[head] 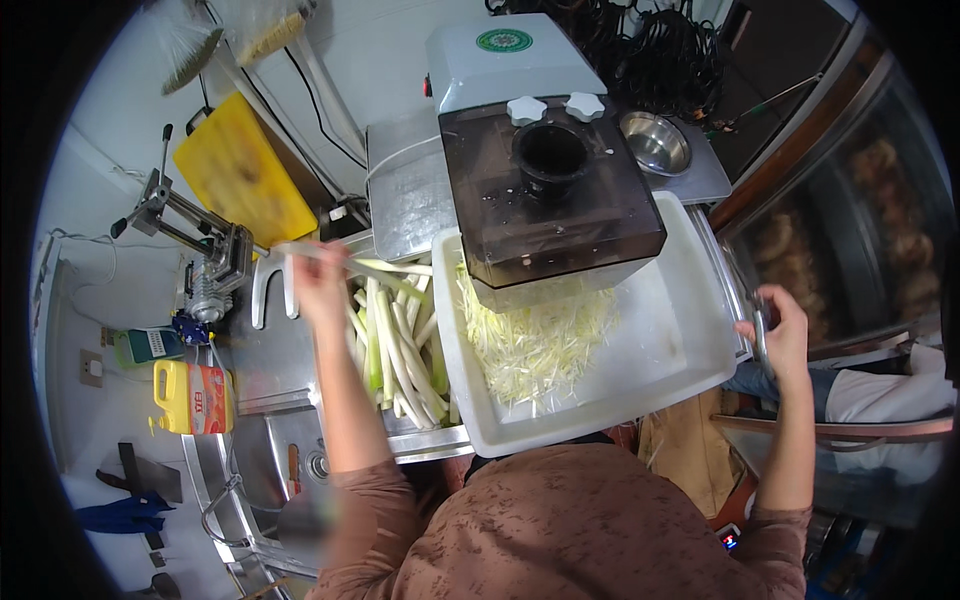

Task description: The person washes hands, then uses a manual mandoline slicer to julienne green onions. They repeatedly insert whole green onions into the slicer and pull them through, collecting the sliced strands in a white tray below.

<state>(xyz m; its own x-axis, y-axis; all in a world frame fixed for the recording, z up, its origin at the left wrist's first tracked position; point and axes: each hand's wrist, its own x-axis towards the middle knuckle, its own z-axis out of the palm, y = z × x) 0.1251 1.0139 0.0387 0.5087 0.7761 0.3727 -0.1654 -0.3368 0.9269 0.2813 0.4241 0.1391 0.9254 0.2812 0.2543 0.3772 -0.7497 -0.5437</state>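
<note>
My left hand [319,281], blurred, grips a long pale leek or scallion stalk [382,277] over the left end of a heap of similar white-and-green stalks [401,337]. At the far right, my right hand [784,330] holds a thin, greyish flat object [761,337]; what it is I cannot tell. Between my hands stands a vegetable cutting machine [555,217] with a dark translucent cover and a round black feed opening [553,154]. Under its front, a white plastic tub [667,375] contains a pile of pale yellow-green shreds [532,352].
A steel sink [289,435] lies at lower left, near a yellow jug [193,397]. A clamp-like metal device [217,244] and yellow cutting board [244,169] stand at left. A steel bowl [655,144] sits behind the tub. A glass-fronted cabinet [840,217] borders the right.
</note>
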